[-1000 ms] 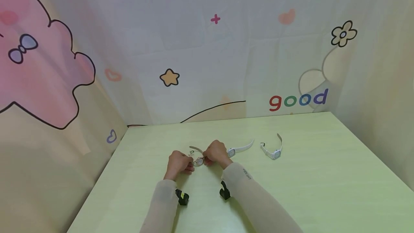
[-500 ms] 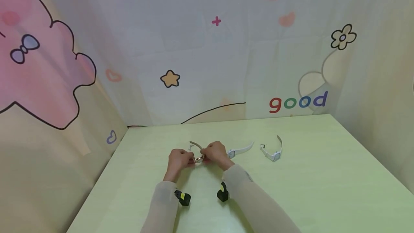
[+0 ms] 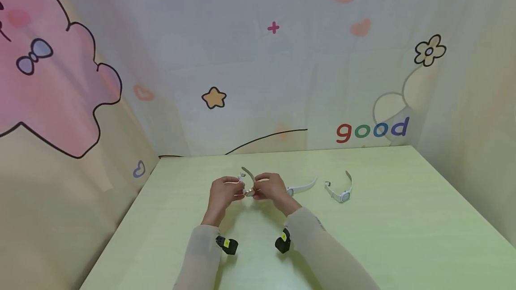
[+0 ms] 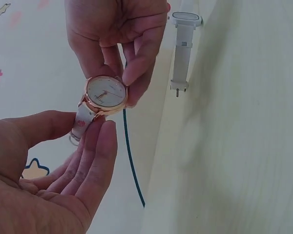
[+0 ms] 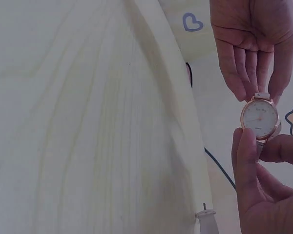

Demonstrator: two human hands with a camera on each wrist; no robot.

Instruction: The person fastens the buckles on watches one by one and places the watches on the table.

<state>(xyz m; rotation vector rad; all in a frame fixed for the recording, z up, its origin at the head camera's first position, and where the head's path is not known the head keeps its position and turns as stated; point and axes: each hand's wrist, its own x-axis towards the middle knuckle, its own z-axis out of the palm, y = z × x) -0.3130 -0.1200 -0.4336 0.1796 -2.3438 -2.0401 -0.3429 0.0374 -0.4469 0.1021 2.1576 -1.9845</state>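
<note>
A rose-gold-rimmed watch [image 4: 106, 91] has just risen from the counter [image 3: 403, 236]; it now seems to be carried wholly by the person, dial tilted up. The left hand [image 3: 223, 191] pinches the pale strap on one side between thumb and fingers; the right hand [image 3: 271, 186] pinches the opposite side, beside the case. Both forearms reach forward, palms turned inward. To the right lie two white watches [image 3: 344, 197], the nearer partly hidden behind the right hand.
</note>
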